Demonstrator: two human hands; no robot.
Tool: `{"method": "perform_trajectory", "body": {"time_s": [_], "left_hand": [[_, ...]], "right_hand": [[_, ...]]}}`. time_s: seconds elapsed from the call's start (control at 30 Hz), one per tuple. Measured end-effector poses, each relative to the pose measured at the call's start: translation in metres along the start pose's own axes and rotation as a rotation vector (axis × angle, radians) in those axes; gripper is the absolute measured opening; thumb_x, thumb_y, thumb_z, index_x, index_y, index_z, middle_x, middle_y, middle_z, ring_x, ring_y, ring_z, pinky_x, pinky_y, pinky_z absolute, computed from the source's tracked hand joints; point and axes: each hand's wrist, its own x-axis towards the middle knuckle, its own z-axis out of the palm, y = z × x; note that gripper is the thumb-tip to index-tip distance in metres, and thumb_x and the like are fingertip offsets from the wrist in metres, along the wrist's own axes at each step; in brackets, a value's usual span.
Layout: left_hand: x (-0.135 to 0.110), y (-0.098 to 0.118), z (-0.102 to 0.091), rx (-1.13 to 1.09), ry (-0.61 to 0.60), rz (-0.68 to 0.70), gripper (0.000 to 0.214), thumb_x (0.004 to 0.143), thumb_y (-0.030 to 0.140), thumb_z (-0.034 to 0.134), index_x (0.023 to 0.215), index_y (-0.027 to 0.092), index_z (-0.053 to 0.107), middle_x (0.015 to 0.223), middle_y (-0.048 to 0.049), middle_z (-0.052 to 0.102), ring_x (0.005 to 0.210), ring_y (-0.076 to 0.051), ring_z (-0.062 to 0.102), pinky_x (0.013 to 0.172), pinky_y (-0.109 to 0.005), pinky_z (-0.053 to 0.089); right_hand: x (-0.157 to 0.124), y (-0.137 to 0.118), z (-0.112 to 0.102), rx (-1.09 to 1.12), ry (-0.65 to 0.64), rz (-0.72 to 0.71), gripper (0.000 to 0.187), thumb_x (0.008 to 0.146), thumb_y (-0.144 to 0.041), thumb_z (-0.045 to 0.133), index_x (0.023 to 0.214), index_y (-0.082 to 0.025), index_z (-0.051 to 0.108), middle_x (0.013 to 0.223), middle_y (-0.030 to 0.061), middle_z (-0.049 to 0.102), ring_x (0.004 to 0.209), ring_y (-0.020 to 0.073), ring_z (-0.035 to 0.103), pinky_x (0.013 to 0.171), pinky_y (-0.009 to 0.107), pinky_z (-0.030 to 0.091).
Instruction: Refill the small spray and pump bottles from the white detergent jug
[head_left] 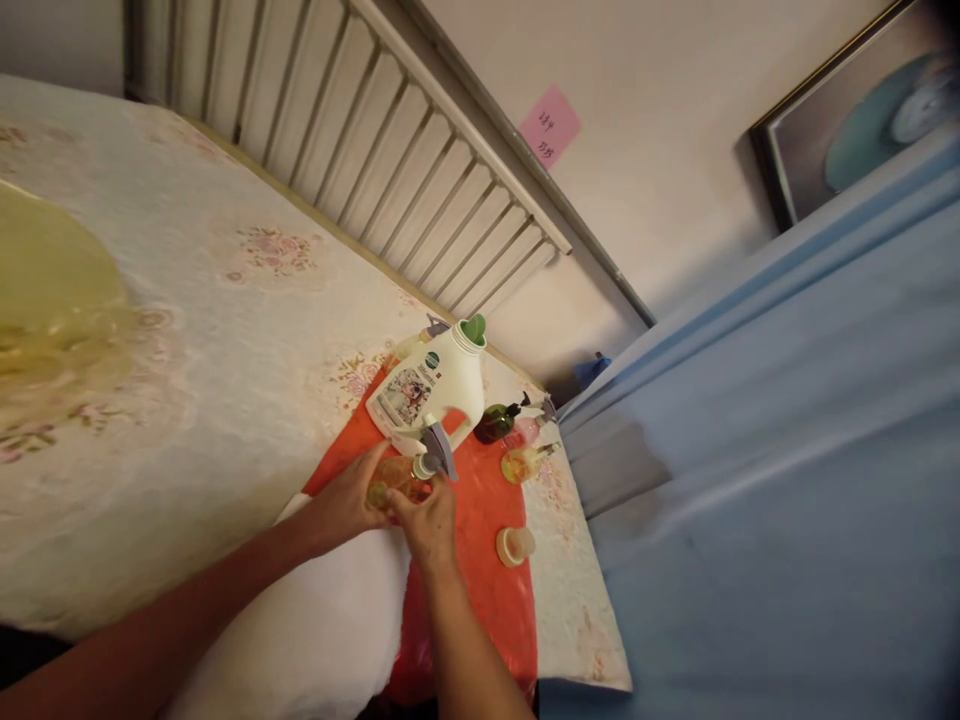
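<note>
My left hand point(349, 500) is wrapped round a small amber pump bottle point(395, 481) above the red cloth point(480, 540). My right hand point(429, 520) grips the same bottle from below, near its white and grey pump head point(435, 455). Just behind the hands stands a large white detergent jug point(431, 390) with a green spout. A dark green pump bottle point(496, 424) and a small clear amber bottle point(523, 463) lie to the right on the cloth. A round beige cap point(514, 545) sits alone, right of my right hand.
The red cloth lies on a floral bedspread point(225, 330) with a white towel point(330, 620) under my arms. A slatted headboard point(390, 140) runs behind. Blue fabric point(787, 450) fills the right side. A pink note point(550, 125) and a framed picture point(855, 120) hang on the wall.
</note>
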Motion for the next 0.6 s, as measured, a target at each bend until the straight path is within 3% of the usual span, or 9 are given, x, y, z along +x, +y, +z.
{"method": "perform_trajectory", "body": {"time_s": [0.17,0.3,0.4,0.43,0.6], "left_hand": [[-0.004,-0.011,0.002,0.033,-0.051,-0.007,0.092,0.062,0.019,0.070,0.145,0.019,0.032,0.147,-0.0155,0.047,0.136,-0.037,0.044,0.110,-0.052,0.041],[-0.006,-0.018,0.003,0.115,-0.058,0.003,0.088,0.065,0.021,0.068,0.146,0.020,0.033,0.152,-0.0146,0.042,0.142,-0.036,0.037,0.114,-0.051,0.036],[-0.007,-0.021,0.003,0.170,-0.061,0.004,0.083,0.070,0.023,0.065,0.146,0.016,0.034,0.152,-0.0155,0.042,0.141,-0.035,0.038,0.115,-0.047,0.036],[-0.007,-0.021,0.003,0.184,-0.071,0.002,0.081,0.071,0.023,0.064,0.146,0.015,0.035,0.152,-0.0158,0.043,0.141,-0.035,0.038,0.115,-0.046,0.036],[-0.007,-0.018,0.000,0.215,-0.133,-0.067,0.078,0.074,0.024,0.060,0.148,0.017,0.033,0.153,-0.0151,0.041,0.143,-0.032,0.037,0.115,-0.047,0.036]], "right_hand": [[0.003,0.002,-0.032,0.008,0.050,-0.025,0.034,0.062,-0.025,0.078,0.095,-0.018,0.071,0.090,0.0048,0.076,0.078,0.0210,0.069,0.075,0.032,0.056],[0.017,0.024,-0.074,0.003,0.060,-0.022,0.035,0.065,-0.031,0.077,0.097,-0.018,0.072,0.091,0.0059,0.076,0.080,0.0225,0.071,0.076,0.033,0.056],[0.037,0.052,-0.102,-0.034,0.172,0.026,0.040,0.062,-0.035,0.078,0.096,-0.017,0.071,0.090,0.0084,0.076,0.081,0.0261,0.070,0.076,0.038,0.055],[0.046,0.062,-0.109,-0.058,0.281,0.048,0.039,0.061,-0.037,0.078,0.094,-0.017,0.071,0.088,0.0077,0.076,0.079,0.0263,0.070,0.074,0.037,0.055],[0.093,0.101,-0.127,-0.090,0.427,0.091,0.042,0.057,-0.036,0.077,0.092,-0.013,0.068,0.086,0.0111,0.076,0.076,0.0269,0.070,0.070,0.035,0.053]]}}
